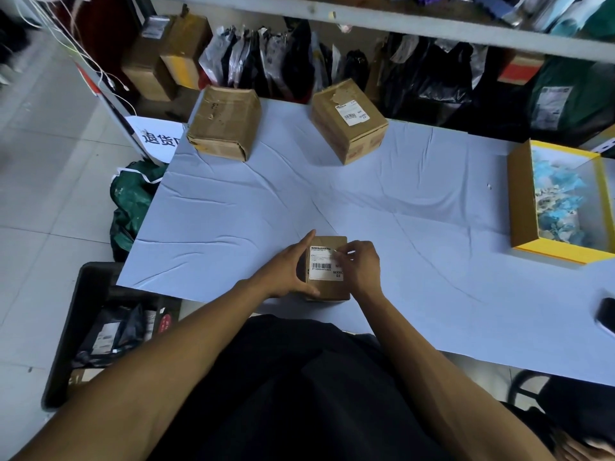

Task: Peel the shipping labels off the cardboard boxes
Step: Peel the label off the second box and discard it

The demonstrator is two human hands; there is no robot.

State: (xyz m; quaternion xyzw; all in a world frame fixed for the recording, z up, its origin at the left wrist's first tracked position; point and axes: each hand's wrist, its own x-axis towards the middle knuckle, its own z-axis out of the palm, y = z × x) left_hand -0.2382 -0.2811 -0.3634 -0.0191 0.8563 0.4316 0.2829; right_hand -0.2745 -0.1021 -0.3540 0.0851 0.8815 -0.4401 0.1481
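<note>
At the desk's near edge, the left hand grips a small brown cardboard box — the right hand pinches its white barcode label.

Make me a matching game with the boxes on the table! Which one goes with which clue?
Things:
1. near box
2. far left box
3. far middle box
4. yellow box

Clues:
a. open, holds blue and white scraps
b. held by the left hand while the right hand picks at its label
c. no label showing
d. small label on top, nobody touching

Pairs: 1-b, 2-c, 3-d, 4-a
</note>
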